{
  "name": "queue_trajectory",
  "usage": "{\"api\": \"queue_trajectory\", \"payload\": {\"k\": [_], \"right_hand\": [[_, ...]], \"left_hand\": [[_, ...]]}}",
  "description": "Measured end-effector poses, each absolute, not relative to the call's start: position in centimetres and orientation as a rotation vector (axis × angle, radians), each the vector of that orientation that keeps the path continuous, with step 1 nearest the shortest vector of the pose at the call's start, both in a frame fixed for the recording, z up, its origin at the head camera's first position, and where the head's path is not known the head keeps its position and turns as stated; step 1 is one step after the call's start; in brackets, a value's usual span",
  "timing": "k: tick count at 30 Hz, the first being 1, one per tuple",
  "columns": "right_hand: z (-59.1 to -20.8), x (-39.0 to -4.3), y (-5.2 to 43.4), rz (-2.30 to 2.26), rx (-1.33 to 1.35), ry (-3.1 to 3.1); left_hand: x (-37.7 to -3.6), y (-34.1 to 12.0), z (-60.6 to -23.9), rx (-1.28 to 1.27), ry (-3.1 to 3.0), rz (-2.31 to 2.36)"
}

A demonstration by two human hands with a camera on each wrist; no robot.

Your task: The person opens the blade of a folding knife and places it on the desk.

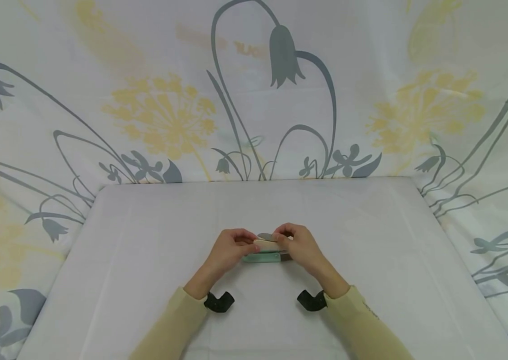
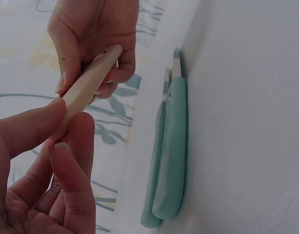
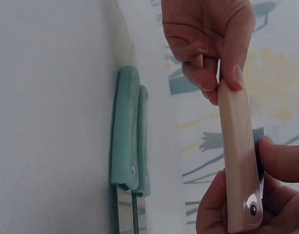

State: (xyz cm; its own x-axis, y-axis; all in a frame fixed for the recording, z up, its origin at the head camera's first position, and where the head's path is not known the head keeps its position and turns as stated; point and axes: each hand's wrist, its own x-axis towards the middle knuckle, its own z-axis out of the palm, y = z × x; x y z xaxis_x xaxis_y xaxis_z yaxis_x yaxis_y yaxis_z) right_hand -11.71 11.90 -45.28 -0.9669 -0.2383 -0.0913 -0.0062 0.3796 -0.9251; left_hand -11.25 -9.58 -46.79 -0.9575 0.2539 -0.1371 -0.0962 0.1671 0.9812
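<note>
A folding knife with a beige handle (image 3: 237,146) is held up in the air between both hands. My left hand (image 1: 232,248) pinches one handle end between thumb and fingers. My right hand (image 1: 302,248) grips the end with the metal rivet, its thumb on the grey blade (image 1: 266,236) that shows along the handle's far edge. Beneath them, two knives with green handles lie side by side on the table, blades out: the nearer green knife (image 2: 171,151) and the other green knife (image 2: 154,180).
A white cloth covers the table (image 1: 146,215). Behind and at both sides hangs a curtain (image 1: 254,100) printed with grey and yellow flowers. A black strap-like piece (image 1: 220,302) sticks out at the left wrist, and a similar black piece (image 1: 311,301) at the right.
</note>
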Motion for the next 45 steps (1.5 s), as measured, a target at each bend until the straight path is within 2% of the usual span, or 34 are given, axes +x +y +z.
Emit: {"api": "queue_trajectory", "payload": {"k": [13, 30, 35, 41, 45], "right_hand": [[-45.5, -12.3, 12.2, -1.875, 0.086, 2.313], [-44.0, -13.8, 13.3, -1.753, -0.228, 2.430], [-44.0, -13.9, 13.3, -1.750, -0.233, 2.432], [-44.0, -13.6, 13.3, -1.802, -0.162, 2.420], [-44.3, -13.6, 13.5, -1.897, -0.086, 2.372]], "left_hand": [[-10.9, -10.1, -47.2, 0.108, 2.169, 1.855], [-11.2, -10.4, -46.7, 0.174, 2.198, 1.716], [-11.4, -10.2, -46.7, 0.235, 2.238, 1.659], [-11.5, -10.1, -46.7, 0.120, 2.268, 1.751], [-10.9, -10.2, -45.0, 0.072, 2.255, 1.796]]}}
